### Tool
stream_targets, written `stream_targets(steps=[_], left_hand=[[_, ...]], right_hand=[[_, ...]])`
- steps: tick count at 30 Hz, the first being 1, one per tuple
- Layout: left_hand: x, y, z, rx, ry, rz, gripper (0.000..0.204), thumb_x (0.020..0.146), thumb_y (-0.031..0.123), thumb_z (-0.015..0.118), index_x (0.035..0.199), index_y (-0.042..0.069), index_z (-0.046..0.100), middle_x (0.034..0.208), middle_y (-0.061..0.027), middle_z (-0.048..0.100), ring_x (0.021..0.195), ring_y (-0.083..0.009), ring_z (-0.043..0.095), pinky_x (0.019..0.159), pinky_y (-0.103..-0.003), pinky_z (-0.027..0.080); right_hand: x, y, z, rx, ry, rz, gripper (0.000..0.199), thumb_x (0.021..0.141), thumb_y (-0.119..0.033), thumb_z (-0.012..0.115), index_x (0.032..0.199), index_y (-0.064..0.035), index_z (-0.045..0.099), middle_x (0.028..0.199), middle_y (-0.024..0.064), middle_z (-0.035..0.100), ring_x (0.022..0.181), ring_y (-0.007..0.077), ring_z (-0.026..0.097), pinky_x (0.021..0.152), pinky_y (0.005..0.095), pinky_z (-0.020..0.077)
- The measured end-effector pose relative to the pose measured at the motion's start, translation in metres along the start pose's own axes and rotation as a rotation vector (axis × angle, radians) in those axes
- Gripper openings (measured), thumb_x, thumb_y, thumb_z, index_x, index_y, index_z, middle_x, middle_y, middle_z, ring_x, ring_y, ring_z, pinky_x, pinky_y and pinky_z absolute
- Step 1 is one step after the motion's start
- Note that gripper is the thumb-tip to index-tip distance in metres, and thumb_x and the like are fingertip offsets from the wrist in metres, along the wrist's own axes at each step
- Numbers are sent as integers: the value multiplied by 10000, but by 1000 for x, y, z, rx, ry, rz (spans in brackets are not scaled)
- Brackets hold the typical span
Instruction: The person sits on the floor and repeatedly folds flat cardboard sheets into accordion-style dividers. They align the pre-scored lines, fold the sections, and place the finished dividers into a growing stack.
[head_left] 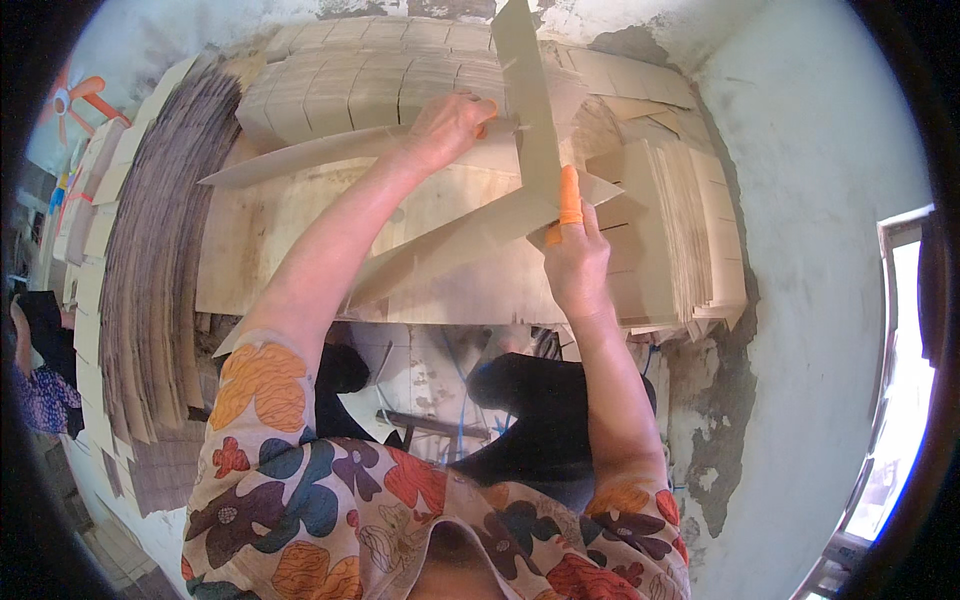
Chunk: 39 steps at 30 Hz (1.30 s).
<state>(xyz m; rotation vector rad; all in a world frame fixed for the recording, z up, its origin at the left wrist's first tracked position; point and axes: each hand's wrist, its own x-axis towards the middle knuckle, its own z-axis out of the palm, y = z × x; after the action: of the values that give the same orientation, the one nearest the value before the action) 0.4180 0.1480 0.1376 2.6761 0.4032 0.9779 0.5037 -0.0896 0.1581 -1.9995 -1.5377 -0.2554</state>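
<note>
My left hand (452,130), an orange finger cover at its tip, is closed on a long tan cardboard strip (300,158) that reaches leftward over the board. My right hand (578,255) has orange covers on its fingers and pinches a second cardboard strip (450,240), slanting down to the left. Upright between the hands stands another cardboard piece (530,100), its lower end meeting the slanted strip near my right fingers. Whether those two are joined is hard to see. Under them lies a pale wooden board (250,260).
Stacked cardboard strips stand along the left (165,220), as a notched row (350,90) at the back, and on the right (670,225). A plastered wall (820,200) rises at the right. An orange fan (75,100) is far left. Another person's sleeve (45,400) shows at the left edge.
</note>
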Motion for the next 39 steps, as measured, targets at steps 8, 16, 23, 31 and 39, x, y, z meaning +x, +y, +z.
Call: stream_targets(steps=[8,16,23,31,39], left_hand=[[-9,30,-12,-47,45,29,147,712,28,678,818,26,577,727,-166,561,762,-356,581,618,-438,453],[-23,20,-24,-58,96,10,95,744,-4,609,834,7,579,755,-174,582,786,-357,573,647,-446,463],[-32,26,-16,-162,14,-41,83,701,-4,577,758,53,561,718,-154,575,782,-345,585,626,-445,460],[-40,29,-28,-206,-19,-7,23,749,-8,560,751,-3,537,694,-176,560,749,-359,572,634,-454,454],[-53,27,-19,-111,82,-25,99,714,-47,599,802,-18,564,723,-176,557,765,-361,561,640,-439,460]], right_hand=[[-8,12,8,-27,66,-45,718,702,73,601,1376,-44,386,1101,174,573,703,323,622,586,384,536],[-10,-4,-2,-23,14,-70,691,735,21,609,1380,-35,370,1126,188,559,749,361,626,621,418,538],[-17,-6,-7,28,-9,-18,701,757,5,612,1404,-92,363,1136,147,561,820,332,629,683,398,539],[-19,-12,-4,-3,34,-90,729,730,33,611,1405,-74,359,1133,152,580,810,314,634,667,382,542],[-17,-18,-1,8,-35,-43,685,716,60,582,1370,-37,405,1110,170,577,698,335,624,589,382,540]])
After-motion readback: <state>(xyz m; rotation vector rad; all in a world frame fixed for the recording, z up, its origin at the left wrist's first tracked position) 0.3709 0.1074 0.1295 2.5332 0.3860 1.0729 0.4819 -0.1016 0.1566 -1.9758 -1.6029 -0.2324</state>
